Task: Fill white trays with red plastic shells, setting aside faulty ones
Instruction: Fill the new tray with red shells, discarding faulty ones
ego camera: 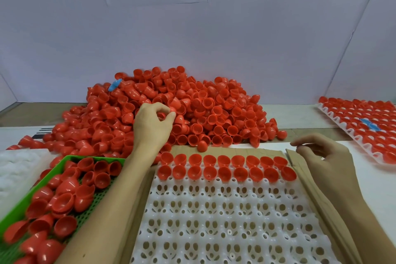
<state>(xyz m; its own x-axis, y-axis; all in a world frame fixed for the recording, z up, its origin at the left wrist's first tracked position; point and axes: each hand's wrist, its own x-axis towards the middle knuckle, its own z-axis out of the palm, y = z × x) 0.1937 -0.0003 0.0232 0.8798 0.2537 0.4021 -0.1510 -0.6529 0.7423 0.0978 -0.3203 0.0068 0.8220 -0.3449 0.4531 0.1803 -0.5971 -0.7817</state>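
Note:
A big heap of red plastic shells (192,105) lies on the table at the back. My left hand (153,123) reaches into the heap and pinches a red shell (173,109) between thumb and fingertips. A white tray (225,216) lies in front of me on cardboard, its two far rows filled with red shells (227,167) and the other pockets bare. My right hand (321,156) hovers over the tray's far right corner, fingers loosely curled, holding nothing.
A green basket (19,210) holding several red shells stands at the near left. Beside it at the left edge lies a bare white tray (15,169). A filled white tray (362,124) with a blue piece on it sits at the far right. Cardboard (317,199) flanks the front tray.

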